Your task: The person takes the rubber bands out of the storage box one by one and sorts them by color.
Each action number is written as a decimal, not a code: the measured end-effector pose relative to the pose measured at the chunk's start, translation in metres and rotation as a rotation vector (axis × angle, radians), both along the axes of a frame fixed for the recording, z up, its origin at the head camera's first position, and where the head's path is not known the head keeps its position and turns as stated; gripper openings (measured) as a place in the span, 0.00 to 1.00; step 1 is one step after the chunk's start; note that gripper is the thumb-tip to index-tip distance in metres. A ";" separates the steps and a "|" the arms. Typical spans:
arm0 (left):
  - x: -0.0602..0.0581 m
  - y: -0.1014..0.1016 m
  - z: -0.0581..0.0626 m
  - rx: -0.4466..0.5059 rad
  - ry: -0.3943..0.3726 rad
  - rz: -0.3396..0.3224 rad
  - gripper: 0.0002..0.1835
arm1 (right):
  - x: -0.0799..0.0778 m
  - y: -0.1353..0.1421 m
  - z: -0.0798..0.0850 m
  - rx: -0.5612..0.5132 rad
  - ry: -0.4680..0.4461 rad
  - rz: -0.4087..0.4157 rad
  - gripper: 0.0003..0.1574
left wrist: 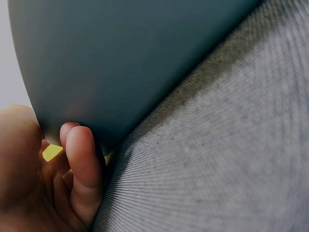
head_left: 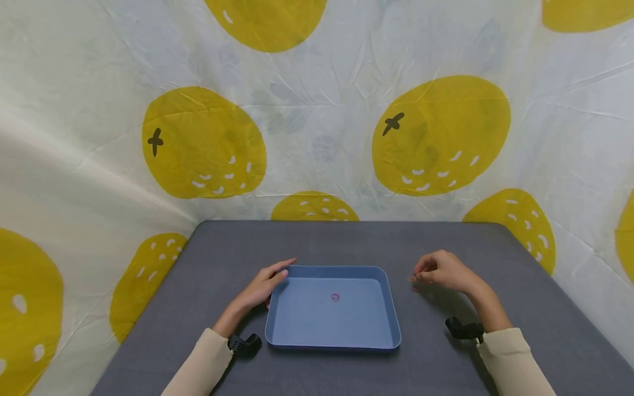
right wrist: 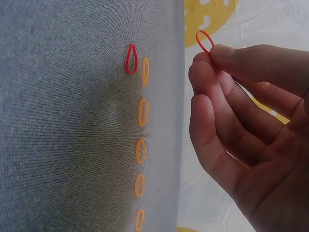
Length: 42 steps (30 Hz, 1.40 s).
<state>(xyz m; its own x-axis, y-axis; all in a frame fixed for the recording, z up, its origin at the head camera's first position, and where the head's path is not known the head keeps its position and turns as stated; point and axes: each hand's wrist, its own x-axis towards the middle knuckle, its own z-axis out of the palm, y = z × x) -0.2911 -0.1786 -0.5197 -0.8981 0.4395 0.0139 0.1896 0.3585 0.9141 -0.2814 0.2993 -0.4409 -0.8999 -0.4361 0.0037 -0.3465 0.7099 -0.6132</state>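
Observation:
My left hand (head_left: 261, 287) holds the blue tray (head_left: 333, 338) at its far left corner, thumb over the rim. In the left wrist view, curled fingertips (left wrist: 81, 145) lie against the tray's outer wall. Inside the tray lies a pinkish-red rubber band (head_left: 335, 297). To the right of the tray, my right hand (head_left: 446, 270) pinches a red rubber band (right wrist: 205, 41) between thumb and forefinger, raised over the table. Below it on the cloth is another red rubber band (right wrist: 131, 59), beside several orange-yellow rubber bands (right wrist: 143, 112) in a row.
A dark grey cloth-covered table (head_left: 337, 242) carries everything. White fabric with yellow fruit prints (head_left: 441, 135) hangs behind it and at both sides. Each wrist wears a black camera band (head_left: 244, 345).

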 end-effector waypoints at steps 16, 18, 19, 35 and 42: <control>0.008 0.002 0.012 0.025 -0.017 0.006 0.23 | -0.002 0.013 -0.007 0.007 -0.067 -0.011 0.03; 0.012 0.003 0.018 0.032 -0.019 -0.002 0.23 | -0.002 0.015 -0.008 0.000 -0.090 -0.014 0.03; 0.014 0.003 0.020 0.036 -0.020 -0.005 0.23 | -0.002 0.016 -0.009 -0.004 -0.102 -0.013 0.03; 0.006 0.002 0.005 0.023 -0.009 0.004 0.23 | -0.003 0.021 -0.025 -0.008 -0.178 0.001 0.06; 0.001 -0.001 -0.001 0.023 -0.013 -0.003 0.23 | -0.001 0.021 -0.023 -0.002 -0.198 -0.022 0.05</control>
<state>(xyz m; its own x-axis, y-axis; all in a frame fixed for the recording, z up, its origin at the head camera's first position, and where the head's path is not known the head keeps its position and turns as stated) -0.2902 -0.1799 -0.5210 -0.8970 0.4418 0.0125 0.1788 0.3369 0.9244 -0.2825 0.3200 -0.4642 -0.8926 -0.4161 -0.1736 -0.2032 0.7150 -0.6689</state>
